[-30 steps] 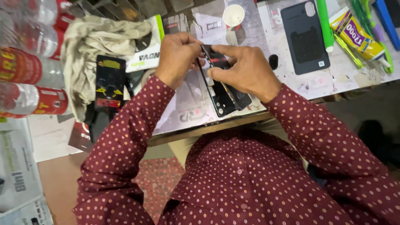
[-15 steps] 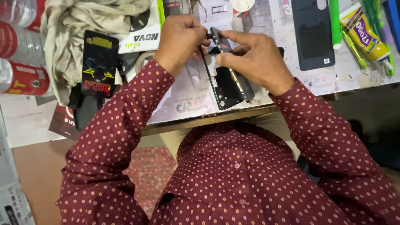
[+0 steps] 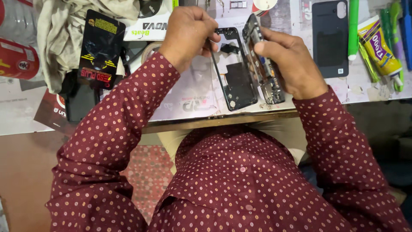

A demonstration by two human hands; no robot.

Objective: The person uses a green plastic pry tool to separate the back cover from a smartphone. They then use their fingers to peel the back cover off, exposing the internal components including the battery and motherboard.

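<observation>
My left hand (image 3: 186, 34) grips the top left edge of a black phone frame (image 3: 236, 73) that lies flat on the workbench, its inner side up. Beside it my right hand (image 3: 292, 60) holds the phone's inner body (image 3: 264, 64), tilted up on its long edge with circuit parts showing. The two phone parts stand apart, with a narrow gap between them. My maroon dotted sleeves cover both arms.
A dark phone back cover (image 3: 329, 38) lies right of my hands. Further right are a green pen (image 3: 353, 25), a yellow glue tube (image 3: 380, 47) and other tools. A crumpled cloth (image 3: 60, 38) and a black packet (image 3: 99, 45) lie left. The bench edge (image 3: 214, 122) runs near my chest.
The phone was held together between both hands. Now it is split: the frame lies on the bench under my left hand and my right hand has swung the inner body up and right.
</observation>
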